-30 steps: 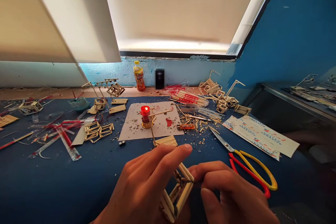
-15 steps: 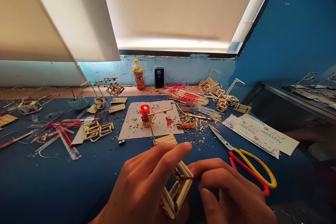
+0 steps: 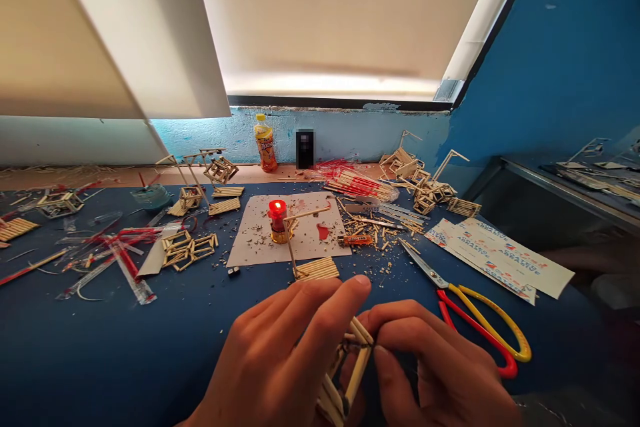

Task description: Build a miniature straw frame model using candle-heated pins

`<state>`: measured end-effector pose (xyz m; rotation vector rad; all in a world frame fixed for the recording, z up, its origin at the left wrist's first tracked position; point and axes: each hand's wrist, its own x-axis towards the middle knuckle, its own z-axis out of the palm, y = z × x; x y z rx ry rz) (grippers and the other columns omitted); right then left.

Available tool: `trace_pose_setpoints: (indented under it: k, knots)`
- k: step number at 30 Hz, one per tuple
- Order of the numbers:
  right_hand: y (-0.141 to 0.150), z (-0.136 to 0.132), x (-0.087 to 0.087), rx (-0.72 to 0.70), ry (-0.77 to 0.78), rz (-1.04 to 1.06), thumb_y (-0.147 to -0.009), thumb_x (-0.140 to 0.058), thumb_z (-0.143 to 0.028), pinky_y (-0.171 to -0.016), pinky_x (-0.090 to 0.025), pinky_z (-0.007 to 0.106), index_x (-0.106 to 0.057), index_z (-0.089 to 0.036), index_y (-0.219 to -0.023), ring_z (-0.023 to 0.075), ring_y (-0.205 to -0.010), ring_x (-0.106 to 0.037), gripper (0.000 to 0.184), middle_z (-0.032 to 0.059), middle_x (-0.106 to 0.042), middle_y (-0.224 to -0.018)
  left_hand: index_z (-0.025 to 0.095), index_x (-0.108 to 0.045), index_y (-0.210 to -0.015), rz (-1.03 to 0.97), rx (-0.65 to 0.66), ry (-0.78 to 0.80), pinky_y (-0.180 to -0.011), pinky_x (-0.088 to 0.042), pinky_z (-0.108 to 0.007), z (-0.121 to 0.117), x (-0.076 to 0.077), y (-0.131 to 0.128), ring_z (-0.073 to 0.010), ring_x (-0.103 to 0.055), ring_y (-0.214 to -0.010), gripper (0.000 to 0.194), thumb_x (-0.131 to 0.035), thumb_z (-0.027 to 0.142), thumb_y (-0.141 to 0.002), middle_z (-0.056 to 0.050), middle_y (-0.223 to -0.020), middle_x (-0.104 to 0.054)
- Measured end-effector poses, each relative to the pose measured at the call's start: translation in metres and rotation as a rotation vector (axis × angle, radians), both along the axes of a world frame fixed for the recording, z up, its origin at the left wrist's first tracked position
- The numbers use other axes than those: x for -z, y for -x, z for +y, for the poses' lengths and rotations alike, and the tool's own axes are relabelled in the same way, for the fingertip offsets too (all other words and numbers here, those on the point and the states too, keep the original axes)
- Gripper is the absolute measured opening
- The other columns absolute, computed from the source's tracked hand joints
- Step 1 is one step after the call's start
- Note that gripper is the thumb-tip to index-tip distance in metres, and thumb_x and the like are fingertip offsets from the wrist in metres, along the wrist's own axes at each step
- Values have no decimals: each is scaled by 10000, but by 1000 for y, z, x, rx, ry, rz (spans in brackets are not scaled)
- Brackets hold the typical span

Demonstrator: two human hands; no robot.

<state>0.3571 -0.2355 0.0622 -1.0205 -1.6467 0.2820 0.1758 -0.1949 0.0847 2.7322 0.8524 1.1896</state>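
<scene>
One small stick frame [image 3: 359, 370] low in the head view, left hand [image 3: 285, 353] clamped on it, right hand [image 3: 435, 360] at its corner, can't tell if that one's actually pinching. Past them a stick stand [image 3: 317, 269] partly blocks the lit red candle [image 3: 277, 211], and scissors [image 3: 439, 281] lie just beside the right hand.

Small craft workshop, indicated by a lit candle [image 3: 278, 215], with scissors [image 3: 440, 282] and bundled sticks [image 3: 357, 185] to its right, stick frames [image 3: 191, 252] to its left.

A yellow-capped plastic bottle [image 3: 266, 147] stands at the far side, left of a black rectangular object [image 3: 305, 152].
</scene>
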Motion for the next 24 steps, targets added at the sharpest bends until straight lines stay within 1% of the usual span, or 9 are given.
trace_pose_setpoints:
  k: [3, 6, 9, 11, 13, 15, 18, 21, 24]
  knots:
    - [-1, 1, -1, -21, 59, 19, -887, -596, -81, -658, -554, 134, -620, -228, -875, 74, -690, -710, 149, -19, -735, -865, 139, -506, -1350, -4, -22, -22, -841, -602, -263, -4, 0, -3, -184, -717, -959, 517, -691, 241, -877, -77, -1121, -742]
    - [-3, 1, -1, -98, 128, 105, -922, -604, -126, -694, -564, 170, -642, -236, -884, 106, -766, -726, 123, -2, -747, -936, 161, -530, -1310, -2, -106, -53, -890, -587, -307, -8, 1, -6, -202, -706, -1028, 438, -655, 183, -891, -87, -1184, -710]
    - [-7, 1, 3, -209, 294, 291, -947, -629, -206, -739, -575, 227, -659, -251, -881, 157, -862, -734, 85, 13, -753, -991, 195, -519, -1286, 3, -162, -53, -799, -600, -335, -9, 2, -7, -209, -717, -975, 456, -640, 118, -853, -96, -1231, -651]
    - [-9, 2, 8, -298, 390, 415, -957, -643, -265, -757, -570, 263, -672, -256, -882, 182, -889, -719, 81, 19, -741, -965, 198, -504, -1265, 17, -127, -48, -700, -607, -331, -8, 1, -6, -197, -717, -876, 483, -642, 109, -811, -100, -1201, -618]
    - [-9, 6, 14, -395, 414, 523, -961, -645, -304, -780, -560, 294, -684, -254, -887, 191, -885, -690, 98, 24, -719, -930, 188, -488, -1243, 38, -77, -47, -664, -617, -326, -5, -3, -5, -197, -710, -859, 516, -638, 103, -757, -101, -1168, -604]
    - [-7, 11, 20, -457, 382, 628, -955, -654, -314, -777, -549, 295, -689, -247, -872, 177, -840, -659, 112, 18, -693, -886, 178, -476, -1229, 59, -46, -53, -669, -630, -307, -1, -10, -6, -212, -704, -935, 548, -638, 95, -712, -102, -1156, -609]
    - [1, 17, 24, -484, 294, 783, -955, -643, -314, -657, -534, 259, -681, -243, -865, 144, -715, -615, 121, 5, -645, -832, 182, -460, -1258, 87, -36, -50, -713, -646, -305, 3, -23, -8, -239, -678, -1076, 584, -641, 103, -708, -117, -1220, -617]
    - [10, 20, 24, -410, 179, 843, -949, -626, -335, -595, -525, 254, -636, -246, -833, 127, -623, -573, 146, -18, -594, -773, 199, -429, -1344, 48, -13, 4, -758, -658, -315, 3, -34, -11, -257, -653, -1173, 637, -662, 143, -755, -133, -1325, -584]
    - [19, 22, 21, -233, 67, 714, -1000, -508, -408, -495, -475, 231, -524, -247, -773, 125, -540, -509, 279, -28, -525, -698, 210, -435, -1369, -94, -6, 39, -768, -667, -284, 0, -35, -14, -272, -637, -1225, 695, -764, 195, -756, -128, -1364, -560]
